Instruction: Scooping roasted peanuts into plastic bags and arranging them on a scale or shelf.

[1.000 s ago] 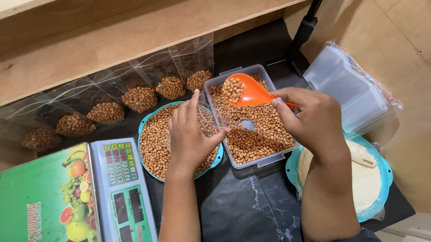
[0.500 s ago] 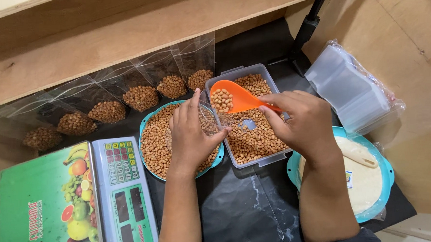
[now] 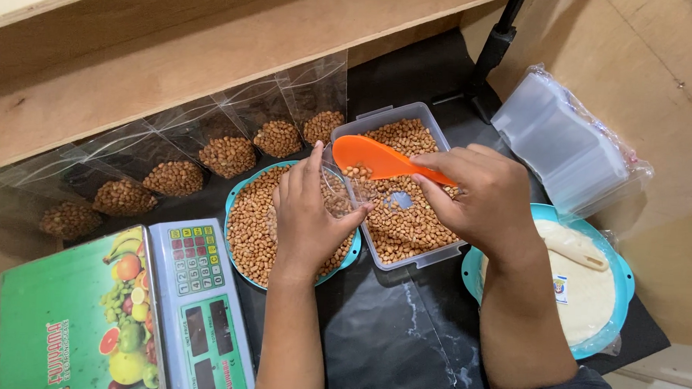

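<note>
Hands: left hand [image 3: 307, 216] curled around a clear pouch [image 3: 337, 188], thumb at the pouch's right edge, fingers on its left side; right hand [image 3: 476, 195] closed on the handle of an orange scoop [image 3: 370, 157].
Scale: far left, digital weighing scale [image 3: 119, 309] — green platform with a fruit print, keypad and display panel on its right side.
Filled pouches: six clear bags of peanuts [image 3: 228, 156] standing in a diagonal row against the wooden step [image 3: 213, 59], from lower left up to just beside the box.
Teal bowl: round bowl [image 3: 242, 191] full of peanuts, right of the scale; left hand sits over its right half.
Pouch: held upright between bowl and box, mouth up, touching the scoop's bowl end; some peanuts visible inside through the plastic.
Scoop: tipped over the pouch mouth, back face up, so I cannot tell what load is left in it.
Box: clear rectangular container [image 3: 417, 254] of peanuts on the dark marble-look top [image 3: 387, 334] — a bare patch shows in the middle of the nuts, under the scoop.
Right side: teal tray [image 3: 618, 304] with a pale flat contents and a pale scoop-like piece, partly hidden by the right forearm.
Upper right: stack of empty clear bags [image 3: 562, 141] in plastic wrap; black stand leg [image 3: 493, 54] behind the box.
</note>
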